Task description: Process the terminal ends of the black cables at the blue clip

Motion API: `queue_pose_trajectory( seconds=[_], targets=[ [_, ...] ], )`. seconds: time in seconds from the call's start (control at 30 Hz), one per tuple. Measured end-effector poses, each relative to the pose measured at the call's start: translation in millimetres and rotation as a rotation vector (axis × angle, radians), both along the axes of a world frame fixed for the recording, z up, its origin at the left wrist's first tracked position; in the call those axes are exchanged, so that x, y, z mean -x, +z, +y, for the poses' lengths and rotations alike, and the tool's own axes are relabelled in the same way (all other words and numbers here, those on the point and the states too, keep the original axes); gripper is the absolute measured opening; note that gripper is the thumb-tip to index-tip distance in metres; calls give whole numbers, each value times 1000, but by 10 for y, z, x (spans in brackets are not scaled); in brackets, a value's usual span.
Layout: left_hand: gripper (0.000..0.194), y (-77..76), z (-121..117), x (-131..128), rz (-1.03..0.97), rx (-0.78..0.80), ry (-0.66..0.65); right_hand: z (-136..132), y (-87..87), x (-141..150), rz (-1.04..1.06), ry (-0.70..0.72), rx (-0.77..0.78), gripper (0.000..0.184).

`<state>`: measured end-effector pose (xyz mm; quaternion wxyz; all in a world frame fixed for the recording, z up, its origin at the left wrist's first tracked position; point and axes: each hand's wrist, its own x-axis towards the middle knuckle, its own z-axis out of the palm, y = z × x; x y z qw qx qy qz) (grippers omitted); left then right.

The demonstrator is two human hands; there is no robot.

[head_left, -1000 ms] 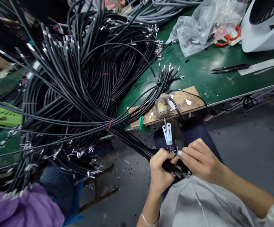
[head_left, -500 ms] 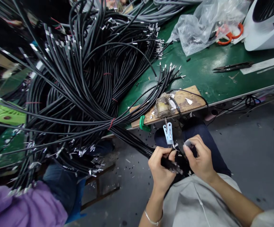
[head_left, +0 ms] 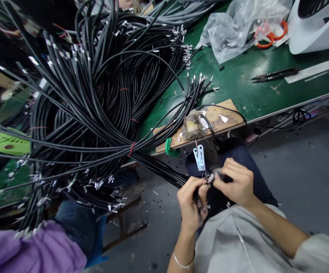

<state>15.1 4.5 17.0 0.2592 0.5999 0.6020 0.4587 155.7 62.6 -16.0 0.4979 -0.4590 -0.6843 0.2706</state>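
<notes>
My left hand (head_left: 192, 203) is closed around a bundle of black cables (head_left: 164, 170) that hangs down from the table edge. Thin bare wire ends (head_left: 208, 176) stick out by its thumb and forefinger. Close beside them, my right hand (head_left: 235, 182) is pinched, its fingertips at these wire ends. Something dark shows between its thumb and fingers, too blurred to name. Just above both hands is a light blue clothes peg (head_left: 199, 158), attached below a motor-like part (head_left: 193, 125) on a wooden board (head_left: 224, 113).
A large heap of black cables (head_left: 102, 110) covers the left of the green table (head_left: 235, 81). Thread snips (head_left: 275, 75), orange-handled scissors (head_left: 269, 39), a plastic bag (head_left: 224, 34) and a white container (head_left: 309, 34) lie right. A person's purple sleeve (head_left: 39, 248) is at lower left. A green clamp (head_left: 170, 148) grips the board.
My right hand moved away from the wire ends, its thumb lifted, then came back left to them. My left hand keeps hold of the cables, turning slightly. The view has shifted a little.
</notes>
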Motion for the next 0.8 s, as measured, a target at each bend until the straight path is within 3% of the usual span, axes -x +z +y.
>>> queue_pose_trajectory(
  seconds=[0.1, 0.2, 0.3, 0.37, 0.43, 0.5, 0.57, 0.67, 0.73, 0.8],
  targets=[
    [19, 29, -16, 47, -55, 18, 2, 84, -91, -51, 124, -57, 203, 16],
    [16, 25, 12, 64, -38, 110, -7, 86, -87, -49, 291, 195, 323, 16],
    [15, 29, 41, 68, -39, 156, 2, 43, -4, 1, 267, 423, 205, 19],
    [15, 53, 56, 82, -25, 190, -12, 25, 56, 20, 196, 376, 90, 9],
    [19, 85, 78, 112, -6, 235, -83, 23, 96, 14, 174, 330, 88, 16],
    [23, 108, 109, 148, -38, 233, -204, 30, 108, -1, 290, 428, 266, 27],
    [25, 107, 140, 175, -128, 157, -283, 44, 95, -2, 533, 625, 579, 35],
    [26, 53, 161, 174, -238, 67, -255, 102, 61, 28, 756, 817, 1012, 42],
    [23, 1, 153, 153, -252, 66, -205, 184, 57, 48, 697, 814, 1108, 38],
    [20, -49, 137, 133, -253, 63, -144, 301, 82, 61, 599, 762, 1081, 33]
  ],
)
